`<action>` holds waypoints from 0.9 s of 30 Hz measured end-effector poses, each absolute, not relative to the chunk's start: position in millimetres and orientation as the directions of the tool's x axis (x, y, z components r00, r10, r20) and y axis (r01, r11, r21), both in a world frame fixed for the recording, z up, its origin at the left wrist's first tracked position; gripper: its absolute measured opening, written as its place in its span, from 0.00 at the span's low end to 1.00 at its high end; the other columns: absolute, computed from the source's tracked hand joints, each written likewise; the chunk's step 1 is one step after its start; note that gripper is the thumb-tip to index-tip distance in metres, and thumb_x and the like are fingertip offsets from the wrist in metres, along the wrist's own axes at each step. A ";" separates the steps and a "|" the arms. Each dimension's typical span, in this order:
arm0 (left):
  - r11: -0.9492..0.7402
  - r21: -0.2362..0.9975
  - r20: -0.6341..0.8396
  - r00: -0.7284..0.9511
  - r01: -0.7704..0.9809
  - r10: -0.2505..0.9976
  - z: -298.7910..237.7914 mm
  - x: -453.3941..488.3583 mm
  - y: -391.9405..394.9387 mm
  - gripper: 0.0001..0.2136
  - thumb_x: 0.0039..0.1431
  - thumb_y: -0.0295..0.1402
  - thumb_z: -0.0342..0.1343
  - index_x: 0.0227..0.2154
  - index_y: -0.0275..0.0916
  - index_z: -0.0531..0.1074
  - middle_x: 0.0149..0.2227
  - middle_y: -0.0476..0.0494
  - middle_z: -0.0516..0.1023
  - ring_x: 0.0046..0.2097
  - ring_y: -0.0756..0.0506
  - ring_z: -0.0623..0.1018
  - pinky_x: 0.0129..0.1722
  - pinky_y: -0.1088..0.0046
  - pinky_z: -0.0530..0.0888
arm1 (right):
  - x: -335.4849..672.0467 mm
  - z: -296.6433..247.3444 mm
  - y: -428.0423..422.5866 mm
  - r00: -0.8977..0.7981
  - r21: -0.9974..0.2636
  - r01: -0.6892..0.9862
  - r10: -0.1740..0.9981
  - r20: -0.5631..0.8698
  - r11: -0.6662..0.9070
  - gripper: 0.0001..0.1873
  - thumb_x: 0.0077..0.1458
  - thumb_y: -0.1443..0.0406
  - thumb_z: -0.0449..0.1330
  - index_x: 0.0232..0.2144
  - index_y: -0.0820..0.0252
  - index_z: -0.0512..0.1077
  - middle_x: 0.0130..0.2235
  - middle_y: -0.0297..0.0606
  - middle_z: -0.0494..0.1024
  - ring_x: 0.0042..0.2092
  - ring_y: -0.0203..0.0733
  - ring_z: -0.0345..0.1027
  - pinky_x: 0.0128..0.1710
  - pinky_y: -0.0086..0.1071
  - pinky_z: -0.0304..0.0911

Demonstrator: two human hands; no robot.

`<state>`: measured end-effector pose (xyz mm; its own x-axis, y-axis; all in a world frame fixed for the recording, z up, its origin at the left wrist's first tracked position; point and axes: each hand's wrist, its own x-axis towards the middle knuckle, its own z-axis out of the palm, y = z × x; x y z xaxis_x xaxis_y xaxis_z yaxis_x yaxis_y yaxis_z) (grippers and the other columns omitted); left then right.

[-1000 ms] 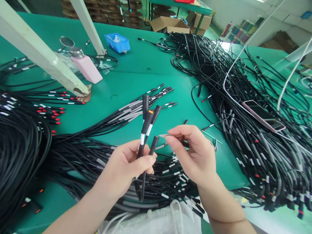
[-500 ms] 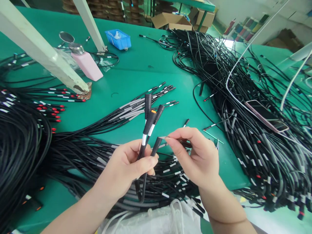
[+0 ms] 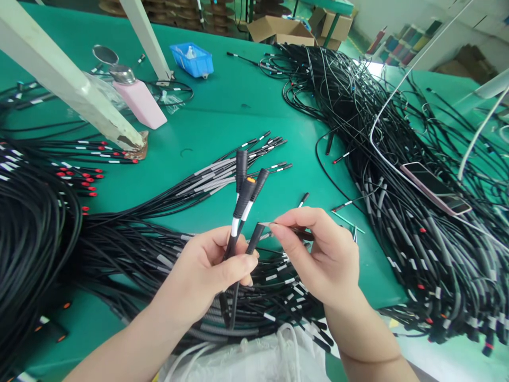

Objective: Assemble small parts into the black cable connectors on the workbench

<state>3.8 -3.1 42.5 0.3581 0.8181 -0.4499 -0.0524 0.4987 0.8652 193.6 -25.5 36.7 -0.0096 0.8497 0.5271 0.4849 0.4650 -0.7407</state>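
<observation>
My left hand [image 3: 217, 265] is closed around black cables just below their moulded connectors. Three connector ends [image 3: 244, 196] stand up above the fingers, one with an orange tip, with white labels beneath. A shorter black cable end [image 3: 255, 237] leans right between thumb and fingers. My right hand [image 3: 318, 249] is closed in a pinch at that end's open mouth. A thin pale sliver shows between its fingertips and the cable end; its kind is too small to tell. A slim metal tip [image 3: 355, 233] shows behind the right hand, most of it hidden.
Cable bundles [image 3: 131, 249] lie under my hands and to the left. A large cable heap [image 3: 350, 132] fills the right, with a phone [image 3: 435, 188] on it. A pink bottle [image 3: 141, 103], blue bin [image 3: 193, 59] and white posts [image 3: 75, 79] stand behind. A turquoise stick [image 3: 348, 222] lies at right.
The hands keep almost the same pose, pinch and cable grip unchanged. The view has shifted very slightly.
</observation>
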 end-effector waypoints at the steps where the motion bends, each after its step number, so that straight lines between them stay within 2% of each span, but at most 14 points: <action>1: 0.498 0.866 -0.450 0.360 -0.048 0.817 43.4 4.2 -3.0 0.11 0.45 0.31 0.69 0.18 0.40 0.71 0.18 0.53 0.74 0.21 0.53 0.69 0.23 0.78 0.64 | 193.4 36.9 -25.5 -0.008 -0.741 0.486 0.850 0.526 0.463 0.08 0.65 0.73 0.65 0.39 0.54 0.74 0.33 0.28 0.83 0.29 0.32 0.74 0.30 0.25 0.70; 15: 0.520 0.851 -0.477 0.313 -0.067 0.821 49.1 6.8 -5.9 0.11 0.44 0.29 0.68 0.16 0.40 0.71 0.18 0.55 0.73 0.23 0.53 0.71 0.25 0.79 0.64 | 194.6 36.9 -26.1 -0.016 -0.759 0.466 0.863 0.506 0.454 0.08 0.64 0.72 0.67 0.39 0.54 0.75 0.34 0.29 0.85 0.29 0.32 0.75 0.29 0.26 0.71; 19: 0.514 0.857 -0.468 0.353 -0.043 0.810 48.5 5.4 -5.2 0.12 0.45 0.29 0.67 0.15 0.39 0.69 0.18 0.54 0.74 0.23 0.52 0.70 0.25 0.78 0.62 | 195.4 37.3 -26.9 -0.017 -0.783 0.431 0.871 0.491 0.449 0.07 0.64 0.72 0.67 0.39 0.54 0.76 0.34 0.30 0.86 0.29 0.34 0.77 0.27 0.26 0.72; 27: 0.533 0.845 -0.475 0.395 -0.043 0.786 44.2 2.8 -3.2 0.11 0.45 0.29 0.69 0.17 0.40 0.71 0.18 0.53 0.75 0.22 0.52 0.70 0.24 0.78 0.62 | 194.3 39.1 -26.8 -0.002 -0.764 0.470 0.866 0.500 0.443 0.06 0.64 0.71 0.66 0.38 0.54 0.76 0.33 0.32 0.86 0.28 0.35 0.77 0.27 0.28 0.73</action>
